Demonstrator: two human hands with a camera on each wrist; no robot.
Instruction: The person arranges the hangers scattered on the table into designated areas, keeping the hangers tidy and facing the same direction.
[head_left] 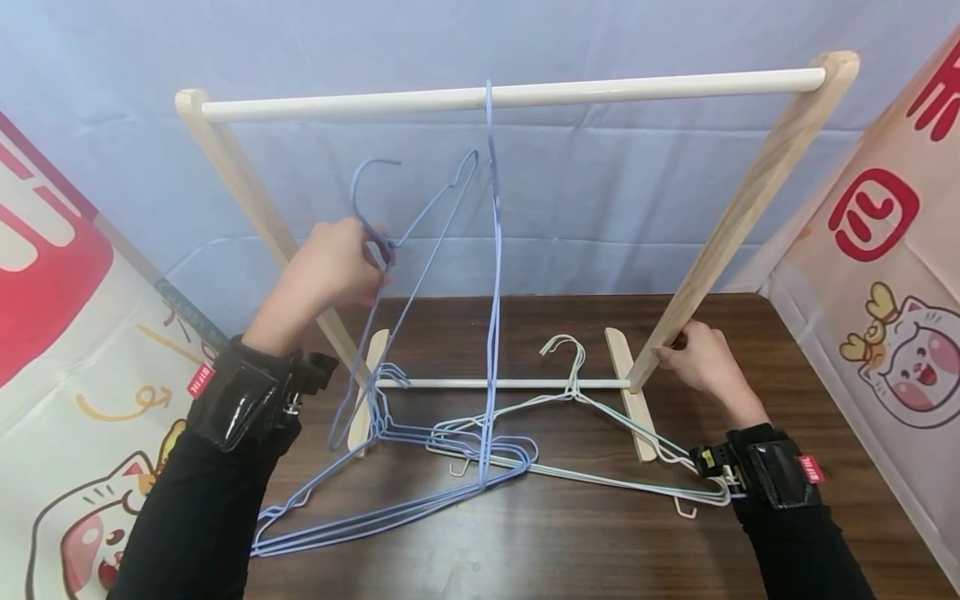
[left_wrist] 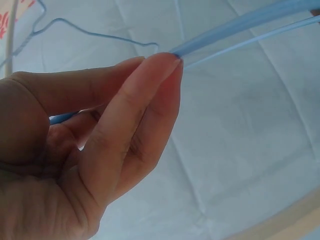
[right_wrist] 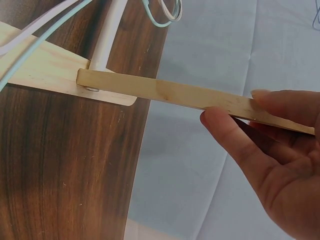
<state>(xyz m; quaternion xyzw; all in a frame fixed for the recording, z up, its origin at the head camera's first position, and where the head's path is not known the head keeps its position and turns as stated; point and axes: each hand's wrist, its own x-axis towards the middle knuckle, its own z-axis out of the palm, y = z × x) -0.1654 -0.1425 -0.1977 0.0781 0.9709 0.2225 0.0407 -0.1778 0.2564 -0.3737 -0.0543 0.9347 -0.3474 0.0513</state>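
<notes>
My left hand is raised on the left side of the wooden clothes rack, below its white top rail. It pinches a blue wire hanger just under the hook, and the hook points up, apart from the rail. In the left wrist view, thumb and fingertips meet on the blue wire. Another blue hanger hangs edge-on from the middle of the rail. Low on the right, my right hand grips the rack's right wooden post, with thumb and fingers on either side of it in the right wrist view.
Several blue hangers lie piled at the front left of the dark wooden table. Pale white and green hangers lie at the right, across the rack's base near its lower bar. Printed cloth panels flank both sides.
</notes>
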